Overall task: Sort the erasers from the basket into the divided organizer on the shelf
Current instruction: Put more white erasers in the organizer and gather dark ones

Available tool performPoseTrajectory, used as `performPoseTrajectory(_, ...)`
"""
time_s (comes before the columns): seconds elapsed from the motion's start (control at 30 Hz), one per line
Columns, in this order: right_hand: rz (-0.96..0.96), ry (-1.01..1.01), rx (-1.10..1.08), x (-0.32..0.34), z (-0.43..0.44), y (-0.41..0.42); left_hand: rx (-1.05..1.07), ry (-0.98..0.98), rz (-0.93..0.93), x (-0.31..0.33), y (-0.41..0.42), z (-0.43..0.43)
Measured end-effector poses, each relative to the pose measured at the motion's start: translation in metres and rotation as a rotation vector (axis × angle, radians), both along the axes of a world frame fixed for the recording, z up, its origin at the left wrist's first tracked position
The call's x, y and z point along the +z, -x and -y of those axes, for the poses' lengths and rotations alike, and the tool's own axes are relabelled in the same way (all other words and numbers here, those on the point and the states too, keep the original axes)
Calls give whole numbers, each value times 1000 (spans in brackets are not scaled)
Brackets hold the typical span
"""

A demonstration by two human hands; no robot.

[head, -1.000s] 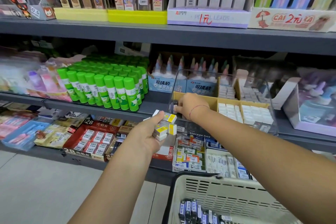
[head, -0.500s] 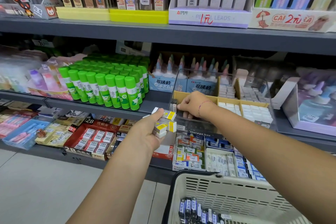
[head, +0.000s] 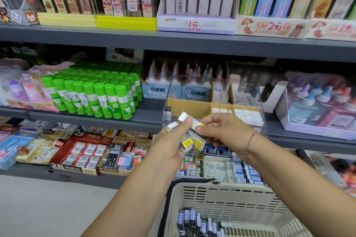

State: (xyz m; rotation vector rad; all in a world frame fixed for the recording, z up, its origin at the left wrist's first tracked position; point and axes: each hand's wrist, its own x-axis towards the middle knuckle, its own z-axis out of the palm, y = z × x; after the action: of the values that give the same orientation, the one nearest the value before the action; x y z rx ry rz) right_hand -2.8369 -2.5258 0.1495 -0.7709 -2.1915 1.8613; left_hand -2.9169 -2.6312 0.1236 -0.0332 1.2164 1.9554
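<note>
Back from the organizer came our right hand, its grip pinching one of the erasers our left hand clutched tight before the shelf's front edge, to feed them singly.

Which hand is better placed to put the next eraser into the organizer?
Right. The right hand pinches one eraser in front of the organizer; the left hand grips the other erasers.

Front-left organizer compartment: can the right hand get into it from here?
Probably yes. The right hand hovers before the organizer, whose top looks open; the front-left compartment shows mostly bare cardboard. It only needs to lift over the clear front wall, with an eraser pinched.
</note>
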Motion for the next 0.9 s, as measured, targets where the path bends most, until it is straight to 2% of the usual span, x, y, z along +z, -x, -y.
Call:
performPoseTrajectory(0.1,12,43,-70,-3,-15,-21,-38,6,82,-1,-17,-9)
performPoseTrajectory(0.23,-143,39,-207,10,-52,-48,-81,-21,320,4,-27,-12)
performPoseTrajectory(0.33,-159,-279,-250,24,-82,-67,-139,-29,380,7,-27,-10)
performPoseTrajectory(0.43,11,-697,-137,32,-97,-71,-168,-55,412,8,-25,-9)
performPoseTrajectory(0.53,185,-976,-63,27,-107,-65,-190,-52,405,5,-24,-11)
performPoseTrajectory(0.77,267,-1110,-52,12,-115,-59,-228,-62,365,-5,-24,-15)
performPoseTrajectory(0.9,246,-1118,-6,-2,-113,-53,-236,-43,334,-6,-25,-19)
